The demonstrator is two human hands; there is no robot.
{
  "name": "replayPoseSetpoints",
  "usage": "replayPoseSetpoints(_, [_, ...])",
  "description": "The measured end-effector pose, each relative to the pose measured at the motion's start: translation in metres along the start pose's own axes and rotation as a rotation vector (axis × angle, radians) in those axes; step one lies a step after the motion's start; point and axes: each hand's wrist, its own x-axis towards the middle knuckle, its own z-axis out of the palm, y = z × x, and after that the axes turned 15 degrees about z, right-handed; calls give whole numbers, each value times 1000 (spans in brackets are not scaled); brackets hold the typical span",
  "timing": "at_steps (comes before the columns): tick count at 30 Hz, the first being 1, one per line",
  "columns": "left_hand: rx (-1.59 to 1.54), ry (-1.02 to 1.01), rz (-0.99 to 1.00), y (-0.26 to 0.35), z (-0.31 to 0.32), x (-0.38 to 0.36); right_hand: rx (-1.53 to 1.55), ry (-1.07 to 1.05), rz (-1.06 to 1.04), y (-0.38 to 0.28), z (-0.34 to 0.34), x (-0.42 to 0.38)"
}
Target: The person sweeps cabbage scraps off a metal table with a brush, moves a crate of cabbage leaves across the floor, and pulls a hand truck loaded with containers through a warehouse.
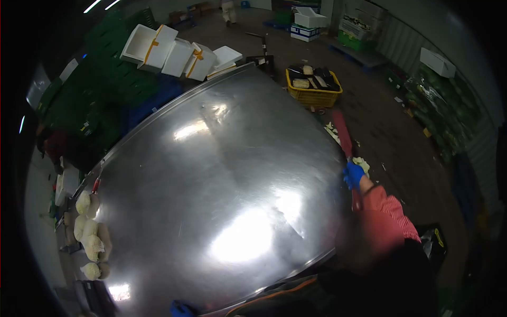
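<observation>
My right hand (353, 174), in a blue glove with a red striped sleeve behind it, is closed around a long red handle (342, 132) at the right edge of a big shiny steel table (222, 174). The handle runs along that edge, from the floor side down past my wrist. My left hand (181, 309), also in a blue glove, shows only partly at the table's near edge at the bottom of the view. Its fingers are hidden.
Several pale netted vegetables (88, 235) lie along the table's left edge. White foam boxes (174, 53) are stacked beyond the far edge. A yellow crate (313, 95) stands on the floor, with scraps (332, 132) nearby. Green crates (100, 100) line the left; a person (228, 10) stands far off.
</observation>
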Motion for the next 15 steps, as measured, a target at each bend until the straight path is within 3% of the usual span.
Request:
replayPoseSetpoints(1, [15, 7, 0, -4, 6, 0, -53, 49, -25, 12, -1, -24])
replayPoseSetpoints(2, [22, 18, 4, -6, 7, 1, -536, 261, -569, 46, -1, -14])
replayPoseSetpoints(4, [25, 38, -5, 0, 6, 3, -1012, 359, -1061, 104, 7, -35])
replayPoseSetpoints(6, [10, 90, -30, 12, 7, 6, -1005, 150, -632, 98, 48, -119])
replayPoseSetpoints(7, [-1, 126, -49, 17, 9, 7, -983, 41, -255, 92, 57, -148])
replayPoseSetpoints(10, [-54, 251, -145, 44, 22, 8, -990, -13, -283, 118, 38, -159])
replayPoseSetpoints(13, [-87, 330, -218, 59, 37, 1, -944, 234, -350, 168, -29, -88])
replayPoseSetpoints(15, [-97, 362, -247, 58, 44, -3, -827, 368, -427, 157, -82, -72])
